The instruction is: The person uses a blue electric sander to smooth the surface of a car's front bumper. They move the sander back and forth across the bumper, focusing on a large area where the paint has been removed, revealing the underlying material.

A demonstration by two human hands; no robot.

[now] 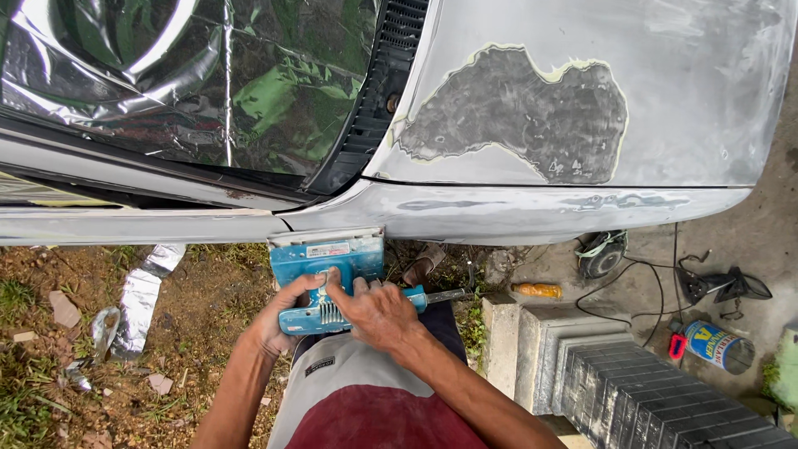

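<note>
Both hands grip a blue electric sander (pixel 328 278) against the car's fender (pixel 499 208). The left hand (pixel 278 320) fingers wrap its body; the right hand (pixel 378 314) fingers clamp its handle, steadying it.

Bare dirt on the left, concrete on the right, bits scattered over both.

Lower left, the dirt ground (pixel 199 333) carries a crumpled silver foil strip (pixel 137 299) and stone chips. Right of centre, the concrete floor (pixel 773 241) holds an orange bottle (pixel 538 290) lying flat, a round black tool (pixel 600 254) trailing its cable, a black car mirror (pixel 723 285), and at the lower right a tipped blue paint can (pixel 715 345).
</note>
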